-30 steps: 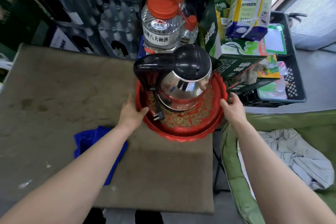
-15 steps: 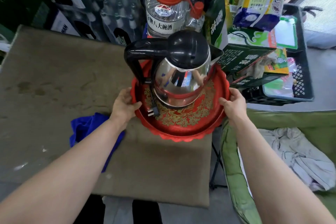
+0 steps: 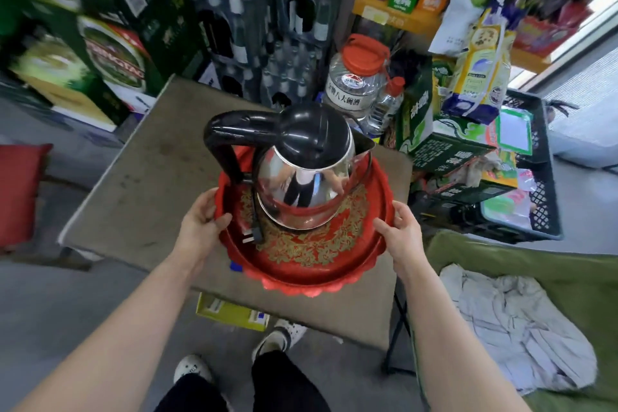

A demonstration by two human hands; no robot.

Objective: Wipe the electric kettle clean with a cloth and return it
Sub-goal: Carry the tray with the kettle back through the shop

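While both arms are stretched forward in the head view, a red tray (image 3: 311,281) with gold floral decoration is gripped at its rim from either side. The left hand (image 3: 200,227) is curled around the tray's left edge, thumb over the rim and fingers beneath it; the right hand (image 3: 401,237) is closed on the right edge in the same manner. Between the two hands, the electric kettle (image 3: 301,174) is seen standing upright on the tray, its steel body topped by a black lid, its black handle turned toward the left hand and its spout toward the right-hand side. A black cord with a plug (image 3: 252,237) is seen lying on the tray floor just beside the left thumb. Beneath the tray and hands a brown table (image 3: 140,197) is visible. A sliver of blue (image 3: 235,266) is glimpsed under the tray near the left wrist; what it is cannot be told. Beyond the kettle, a large clear jug (image 3: 354,84) with a red cap is seen. To the outside of the right forearm, a pale crumpled cloth (image 3: 521,328) is spread on a green cushion (image 3: 568,264).
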